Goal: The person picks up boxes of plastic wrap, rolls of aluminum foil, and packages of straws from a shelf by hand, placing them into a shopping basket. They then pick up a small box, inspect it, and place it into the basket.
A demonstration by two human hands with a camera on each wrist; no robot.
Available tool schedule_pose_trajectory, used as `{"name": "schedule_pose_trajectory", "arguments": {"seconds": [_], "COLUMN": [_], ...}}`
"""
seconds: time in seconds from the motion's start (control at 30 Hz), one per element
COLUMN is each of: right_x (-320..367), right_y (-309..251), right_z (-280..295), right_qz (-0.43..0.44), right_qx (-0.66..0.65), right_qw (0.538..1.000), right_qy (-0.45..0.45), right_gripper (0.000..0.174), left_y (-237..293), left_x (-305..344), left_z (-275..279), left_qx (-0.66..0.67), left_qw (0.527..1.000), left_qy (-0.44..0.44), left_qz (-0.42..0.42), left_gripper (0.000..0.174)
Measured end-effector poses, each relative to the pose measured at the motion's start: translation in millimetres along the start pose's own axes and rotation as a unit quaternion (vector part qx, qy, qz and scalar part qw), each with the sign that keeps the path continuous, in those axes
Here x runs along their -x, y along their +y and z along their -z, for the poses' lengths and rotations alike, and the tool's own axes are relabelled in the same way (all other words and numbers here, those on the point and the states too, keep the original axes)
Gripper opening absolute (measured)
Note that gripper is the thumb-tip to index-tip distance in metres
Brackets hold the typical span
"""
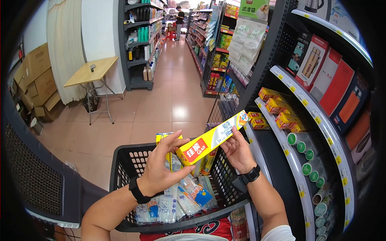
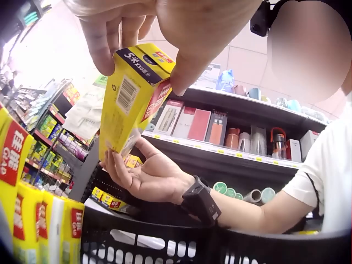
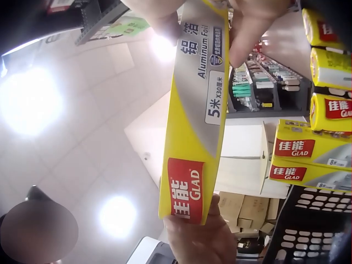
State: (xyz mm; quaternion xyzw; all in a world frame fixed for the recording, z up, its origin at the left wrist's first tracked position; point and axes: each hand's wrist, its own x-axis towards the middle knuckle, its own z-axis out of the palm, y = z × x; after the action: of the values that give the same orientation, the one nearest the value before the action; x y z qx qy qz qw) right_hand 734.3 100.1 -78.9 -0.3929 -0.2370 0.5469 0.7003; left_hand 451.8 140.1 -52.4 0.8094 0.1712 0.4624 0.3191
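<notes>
A long yellow and silver Glad aluminum foil box (image 1: 213, 138) is held tilted above a black basket (image 1: 120, 160). My left hand (image 1: 163, 166) grips its lower end between thumb and fingers, while my right hand (image 1: 237, 154) pinches the upper end. In the left wrist view the yellow box (image 2: 129, 99) shows its end and barcode side, with the left hand (image 2: 165, 27) above and the right hand (image 2: 148, 176) below. The right wrist view shows the box's printed front (image 3: 195, 110). Plastic-wrapped packs (image 1: 173, 203) and more yellow boxes (image 3: 308, 146) are in the basket.
Curved shelves (image 1: 301, 88) on the right carry boxed flasks, small yellow boxes (image 1: 277, 106) and green-lidded containers (image 1: 307, 168). A folding table (image 1: 92, 72) and cartons (image 1: 38, 80) stand at left. A tiled aisle (image 1: 161, 96) runs ahead, with a person (image 1: 179, 22) far along it.
</notes>
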Motion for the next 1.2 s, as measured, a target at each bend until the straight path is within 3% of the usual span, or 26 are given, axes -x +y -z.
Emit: {"name": "schedule_pose_trajectory", "arguments": {"seconds": [0.17, 0.2, 0.23, 0.27, 0.33, 0.4, 0.47, 0.7, 0.77, 0.8, 0.87, 0.9, 1.0, 1.2], "right_x": [3, 4, 5, 5, 7, 9, 10, 8, 5, 4, 7, 4, 3, -10], "right_y": [-1, -2, -3, -2, -4, -2, -3, -2, -1, 1, 1, 5, 8, -20], "right_z": [-6, -5, -5, -2, -5, -10, -6, -4, -1, 1, -5, 0, -1, 19], "right_qz": [0.055, 0.067, 0.078, 0.077, 0.097, 0.111, 0.122, 0.112, 0.078, 0.067, 0.052, 0.045, 0.031, -0.055], "right_qx": [-0.029, -0.028, -0.027, -0.027, -0.007, 0.022, 0.036, 0.045, 0.031, 0.017, 0.01, 0.045, 0.115, 0.029], "right_qw": [0.998, 0.997, 0.996, 0.996, 0.993, 0.993, 0.991, 0.992, 0.996, 0.997, 0.998, 0.998, 0.993, 0.998], "right_qy": [0.031, 0.004, -0.024, -0.023, -0.071, -0.029, -0.05, -0.028, -0.014, -0.033, -0.031, -0.027, 0.0, 0.032], "right_gripper": [0.053, 0.061, 0.068, 0.068, 0.073, 0.073, 0.058, 0.05, 0.055, 0.056, 0.05, 0.049, 0.041, 0.042], "left_y": [-1, -5, -7, -8, -12, -21, -28, -19, -18, -12, -9, -9, 0, 12], "left_x": [-1, -1, -1, -2, -8, -7, -6, -7, -5, -6, -3, -3, -2, -1], "left_z": [-6, -10, -12, -8, 6, 7, 9, 7, 4, 1, -5, -5, -8, -9], "left_qx": [0.015, 0.138, 0.257, 0.257, 0.424, 0.433, 0.481, 0.474, 0.304, 0.26, 0.049, -0.004, -0.041, -0.038], "left_qw": [1.0, 0.984, 0.944, 0.944, 0.827, 0.815, 0.769, 0.785, 0.898, 0.928, 0.992, 0.997, 0.995, 0.996], "left_qy": [0.004, 0.042, 0.079, 0.079, 0.046, 0.052, 0.052, 0.055, 0.012, 0.003, -0.02, -0.031, -0.049, -0.067], "left_qz": [0.014, 0.104, 0.192, 0.193, 0.366, 0.381, 0.418, 0.395, 0.317, 0.268, 0.113, 0.077, 0.075, 0.033], "left_gripper": [0.077, 0.065, 0.054, 0.054, 0.036, 0.036, 0.036, 0.035, 0.032, 0.036, 0.045, 0.05, 0.051, 0.067]}}
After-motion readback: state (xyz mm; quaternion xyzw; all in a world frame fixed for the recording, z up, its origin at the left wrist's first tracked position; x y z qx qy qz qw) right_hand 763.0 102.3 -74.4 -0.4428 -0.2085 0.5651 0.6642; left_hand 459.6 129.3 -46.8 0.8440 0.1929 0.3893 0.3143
